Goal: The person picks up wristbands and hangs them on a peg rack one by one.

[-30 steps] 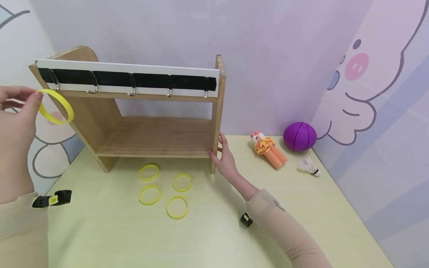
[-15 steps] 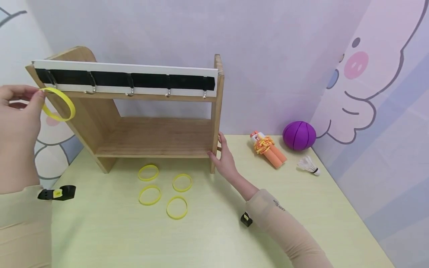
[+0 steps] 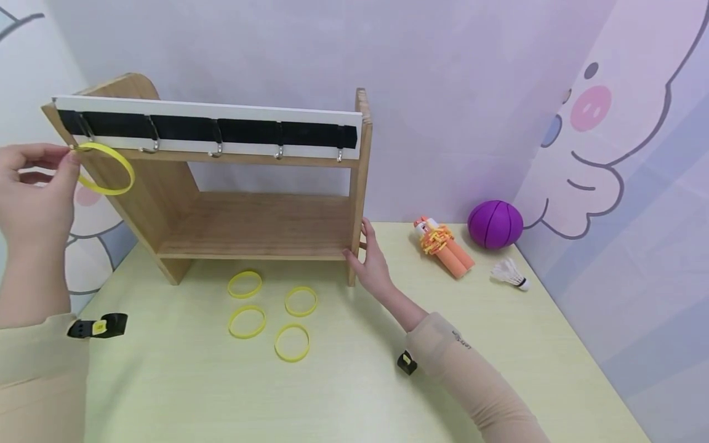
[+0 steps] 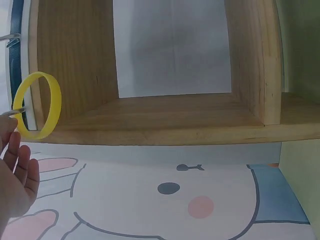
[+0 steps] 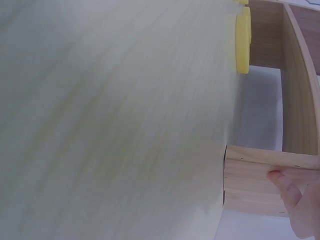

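Note:
At the rack's left end, my left hand (image 3: 41,197) pinches a yellow ring (image 3: 123,161) between thumb and fingers. In the left wrist view the ring (image 4: 56,105) surrounds the tip of a metal hook (image 4: 19,111); whether it rests on the hook I cannot tell. A white strip with a black band and several hooks (image 3: 218,147) runs across the top of the wooden rack (image 3: 260,224). My right hand (image 3: 375,264) grips the lower part of the rack's right side panel; the right wrist view shows a fingertip on the wood (image 5: 250,185).
Several yellow rings (image 3: 247,322) lie flat on the table (image 3: 343,394) in front of the rack. To the right are an orange object with small yellow and orange pieces around it (image 3: 445,249), a purple ball (image 3: 495,224) and a white shuttlecock (image 3: 508,274).
My left hand has moved slightly right with the ring, which has come to the leftmost hook and tilted flatter. The right hand keeps its place on the side panel.

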`<control>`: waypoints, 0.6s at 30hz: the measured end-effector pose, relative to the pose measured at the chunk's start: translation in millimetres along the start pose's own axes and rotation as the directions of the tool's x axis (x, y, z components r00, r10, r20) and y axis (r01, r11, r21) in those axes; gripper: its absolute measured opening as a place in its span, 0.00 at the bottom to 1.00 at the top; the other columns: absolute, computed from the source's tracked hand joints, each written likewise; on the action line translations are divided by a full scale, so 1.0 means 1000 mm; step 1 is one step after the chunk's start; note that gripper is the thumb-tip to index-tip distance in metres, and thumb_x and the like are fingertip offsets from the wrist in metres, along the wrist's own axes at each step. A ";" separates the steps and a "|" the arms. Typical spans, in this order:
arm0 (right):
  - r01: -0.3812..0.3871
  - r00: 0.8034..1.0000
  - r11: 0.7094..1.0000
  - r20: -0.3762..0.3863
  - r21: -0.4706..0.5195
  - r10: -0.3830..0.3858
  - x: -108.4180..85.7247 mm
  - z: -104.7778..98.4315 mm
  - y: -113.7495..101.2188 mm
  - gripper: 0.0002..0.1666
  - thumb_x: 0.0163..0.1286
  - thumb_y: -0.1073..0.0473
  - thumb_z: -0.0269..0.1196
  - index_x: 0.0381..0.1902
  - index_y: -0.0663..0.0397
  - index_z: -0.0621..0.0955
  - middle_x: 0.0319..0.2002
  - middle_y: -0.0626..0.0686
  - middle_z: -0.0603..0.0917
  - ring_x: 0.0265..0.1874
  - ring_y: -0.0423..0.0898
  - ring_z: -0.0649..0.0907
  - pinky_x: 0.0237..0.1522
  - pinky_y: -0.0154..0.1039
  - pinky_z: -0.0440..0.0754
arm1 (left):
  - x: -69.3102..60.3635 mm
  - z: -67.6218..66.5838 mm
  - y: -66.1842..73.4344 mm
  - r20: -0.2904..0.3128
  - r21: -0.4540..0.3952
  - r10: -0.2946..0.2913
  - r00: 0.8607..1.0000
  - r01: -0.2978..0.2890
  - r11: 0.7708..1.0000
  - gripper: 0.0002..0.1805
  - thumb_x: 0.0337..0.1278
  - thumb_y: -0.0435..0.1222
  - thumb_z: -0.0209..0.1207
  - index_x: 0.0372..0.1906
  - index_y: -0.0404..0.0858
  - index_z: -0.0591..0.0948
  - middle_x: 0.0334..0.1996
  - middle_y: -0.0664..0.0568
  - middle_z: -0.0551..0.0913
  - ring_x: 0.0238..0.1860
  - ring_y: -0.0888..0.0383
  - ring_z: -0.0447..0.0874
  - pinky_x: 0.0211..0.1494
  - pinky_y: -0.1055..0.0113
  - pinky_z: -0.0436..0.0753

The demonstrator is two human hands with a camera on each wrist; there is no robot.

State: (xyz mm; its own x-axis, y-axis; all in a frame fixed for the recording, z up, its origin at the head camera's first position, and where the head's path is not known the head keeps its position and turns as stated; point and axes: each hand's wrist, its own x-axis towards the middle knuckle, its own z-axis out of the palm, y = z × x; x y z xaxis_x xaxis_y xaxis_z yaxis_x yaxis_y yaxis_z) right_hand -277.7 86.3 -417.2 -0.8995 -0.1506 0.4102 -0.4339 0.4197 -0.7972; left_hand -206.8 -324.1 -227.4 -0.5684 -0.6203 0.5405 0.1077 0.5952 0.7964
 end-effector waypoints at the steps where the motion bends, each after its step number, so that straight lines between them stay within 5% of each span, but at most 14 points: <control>1: 0.000 1.000 1.000 -0.001 0.002 0.000 0.000 0.000 0.000 0.46 0.66 0.61 0.61 0.73 0.37 0.48 0.70 0.58 0.61 0.55 0.60 0.78 0.44 0.55 0.82 | -0.003 0.000 0.002 -0.012 -0.001 0.019 1.000 -0.019 1.000 0.12 0.63 0.43 0.55 0.50 0.52 0.80 0.35 0.78 0.67 0.42 0.81 0.64 0.54 0.79 0.64; 9: 0.007 1.000 1.000 -0.001 0.011 -0.007 0.002 0.001 0.001 0.47 0.66 0.61 0.61 0.73 0.36 0.48 0.70 0.57 0.61 0.53 0.60 0.78 0.45 0.58 0.80 | -0.025 0.002 0.003 -0.029 0.016 0.221 0.975 -0.221 0.975 0.13 0.60 0.43 0.58 0.46 0.42 0.83 0.35 0.82 0.66 0.44 0.80 0.65 0.47 0.80 0.66; 14: 0.001 1.000 1.000 -0.004 -0.012 -0.001 0.001 0.001 0.001 0.47 0.66 0.60 0.61 0.73 0.36 0.48 0.70 0.57 0.61 0.53 0.59 0.79 0.44 0.54 0.82 | -0.040 0.007 0.004 0.021 -0.064 0.370 0.929 -0.368 0.928 0.13 0.55 0.36 0.62 0.38 0.29 0.84 0.32 0.83 0.72 0.40 0.80 0.70 0.40 0.81 0.66; 18: 0.007 1.000 1.000 -0.009 -0.008 -0.007 0.001 0.001 0.001 0.47 0.66 0.61 0.61 0.73 0.36 0.48 0.70 0.58 0.62 0.53 0.59 0.79 0.44 0.55 0.81 | -0.053 0.014 0.004 0.107 -0.100 0.465 0.879 -0.456 0.884 0.10 0.53 0.31 0.63 0.37 0.26 0.83 0.32 0.85 0.72 0.38 0.80 0.67 0.41 0.82 0.64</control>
State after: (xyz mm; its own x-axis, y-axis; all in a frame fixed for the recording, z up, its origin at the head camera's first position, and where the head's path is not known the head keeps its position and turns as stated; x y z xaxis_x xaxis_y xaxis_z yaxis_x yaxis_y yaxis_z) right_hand -278.7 86.1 -417.8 -0.8960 -0.1451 0.4198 -0.4395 0.4259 -0.7908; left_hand -187.6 -282.1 -256.4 -0.5368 -0.2134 0.8163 0.4359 0.7582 0.4849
